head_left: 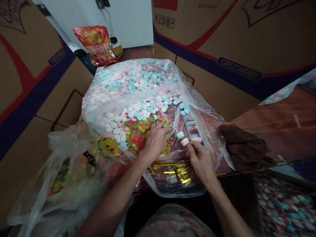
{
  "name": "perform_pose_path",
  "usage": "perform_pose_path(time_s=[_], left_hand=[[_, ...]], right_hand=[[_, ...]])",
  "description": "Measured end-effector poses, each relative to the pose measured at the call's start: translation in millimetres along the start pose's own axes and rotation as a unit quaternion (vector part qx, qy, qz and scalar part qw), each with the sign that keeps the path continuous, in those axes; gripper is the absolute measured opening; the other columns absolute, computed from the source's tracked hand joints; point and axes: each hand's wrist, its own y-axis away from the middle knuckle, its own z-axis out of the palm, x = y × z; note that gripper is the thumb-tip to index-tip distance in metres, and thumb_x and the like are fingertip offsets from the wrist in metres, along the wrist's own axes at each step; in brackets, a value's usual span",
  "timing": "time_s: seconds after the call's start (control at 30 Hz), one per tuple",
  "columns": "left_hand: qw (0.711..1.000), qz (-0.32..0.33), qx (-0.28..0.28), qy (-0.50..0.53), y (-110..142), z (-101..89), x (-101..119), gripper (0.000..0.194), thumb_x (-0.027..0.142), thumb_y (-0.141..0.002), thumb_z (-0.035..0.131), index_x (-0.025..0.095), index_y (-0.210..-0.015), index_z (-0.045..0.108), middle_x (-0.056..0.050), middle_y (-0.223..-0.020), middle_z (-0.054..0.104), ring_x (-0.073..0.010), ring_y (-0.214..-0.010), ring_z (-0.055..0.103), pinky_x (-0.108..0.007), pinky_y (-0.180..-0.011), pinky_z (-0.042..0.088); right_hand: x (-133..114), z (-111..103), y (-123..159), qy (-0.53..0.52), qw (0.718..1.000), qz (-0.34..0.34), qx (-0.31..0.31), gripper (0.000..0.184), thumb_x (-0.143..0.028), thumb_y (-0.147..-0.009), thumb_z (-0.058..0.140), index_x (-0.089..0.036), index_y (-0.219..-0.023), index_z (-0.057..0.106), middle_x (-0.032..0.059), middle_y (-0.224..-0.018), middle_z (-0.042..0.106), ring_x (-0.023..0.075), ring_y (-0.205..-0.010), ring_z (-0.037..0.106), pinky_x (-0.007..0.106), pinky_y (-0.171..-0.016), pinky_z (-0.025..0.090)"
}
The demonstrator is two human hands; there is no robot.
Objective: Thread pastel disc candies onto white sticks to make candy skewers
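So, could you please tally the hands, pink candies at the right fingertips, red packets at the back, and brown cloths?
Left hand and right hand: 2
Pink candy: 1
Red packet: 1
Brown cloth: 1
Total: 5

A pale stick [176,129] slants, bearing a blue-and-white candy [180,135] and a pink candy [185,142]; yellow shows between them. Multicoloured ring candies [137,135] lie heaped to its left.

The left hand [157,137] hides some ring candies [136,134], cartons [209,39] at ten and two o'clock run off-frame, and pieces [287,207] at four o'clock blur.
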Motion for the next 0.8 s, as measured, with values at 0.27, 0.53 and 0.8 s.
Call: perform_pose_path(time_s=[0.27,0.53,0.8], left_hand=[[0.997,0.003,-0.037,-0.063,5.3,10.7,7.2,0.015,0.019,-0.086,0.061,0.021,-0.095,0.072,-0.009,-0.098,0.059,-0.0251,-0.098,0.052,-0.037,-0.087,0.045],[0.985,-0.047,0.063,0.157,6.6,4.5,-2.1,0.019,0.012,-0.081,0.061,0.021,-0.097,0.065,-0.004,-0.094,0.065,-0.0188,-0.091,0.061,-0.032,-0.084,0.049],[0.952,-0.082,0.117,0.271,10.7,4.2,-10.4,0.026,0.012,-0.079,0.064,0.020,-0.103,0.068,-0.003,-0.089,0.071,-0.0162,-0.081,0.067,-0.027,-0.075,0.053]], right_hand=[[-4.0,-1.8,2.3,-0.003,1.000,-0.001,-0.006,0.028,-0.036,-0.092,0.049,-0.018,-0.075,0.062,-0.0030,-0.056,0.052,0.0128,-0.052,0.048,0.025,-0.054,0.035],[-10.6,-6.4,5.3,-0.040,0.999,-0.028,-0.017,0.025,-0.034,-0.092,0.051,-0.017,-0.085,0.068,-0.0024,-0.059,0.054,0.0130,-0.054,0.050,0.024,-0.054,0.039],[-19.6,-7.7,4.3,0.024,0.996,-0.070,-0.051,0.027,-0.034,-0.094,0.050,-0.020,-0.094,0.073,0.0004,-0.069,0.064,0.0141,-0.058,0.053,0.026,-0.061,0.041]])
